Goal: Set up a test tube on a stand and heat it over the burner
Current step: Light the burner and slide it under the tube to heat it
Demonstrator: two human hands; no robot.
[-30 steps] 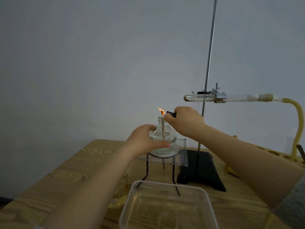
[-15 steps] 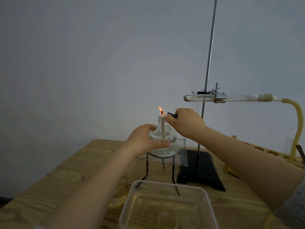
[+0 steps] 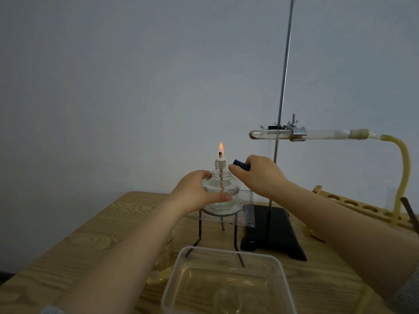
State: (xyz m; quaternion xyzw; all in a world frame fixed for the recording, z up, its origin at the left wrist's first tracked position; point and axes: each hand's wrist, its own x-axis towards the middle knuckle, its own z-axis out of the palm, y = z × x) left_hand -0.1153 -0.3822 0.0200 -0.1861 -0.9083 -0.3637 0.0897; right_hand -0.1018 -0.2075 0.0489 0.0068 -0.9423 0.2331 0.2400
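Observation:
A glass alcohol burner (image 3: 223,188) stands on a wire gauze (image 3: 246,215) over a black tripod, its wick lit with an orange flame (image 3: 221,148). My left hand (image 3: 195,191) wraps around the burner's body. My right hand (image 3: 260,174) holds a dark blue lighter (image 3: 241,165) just right of the burner's neck. A test tube (image 3: 269,134) lies level in the clamp (image 3: 298,132) of the retort stand (image 3: 284,75), above and right of the flame. A stopper and yellow rubber hose (image 3: 404,168) lead from its mouth.
A clear plastic tub (image 3: 229,282) sits at the near edge of the wooden table. A glass beaker (image 3: 166,257) stands partly behind my left forearm. A wooden test tube rack (image 3: 353,203) lies at the right. The stand's black base (image 3: 278,236) is beside the tripod.
The lighter has drawn back from the wick, down and to the right. The wick's flame has grown taller. My left hand stays on the burner.

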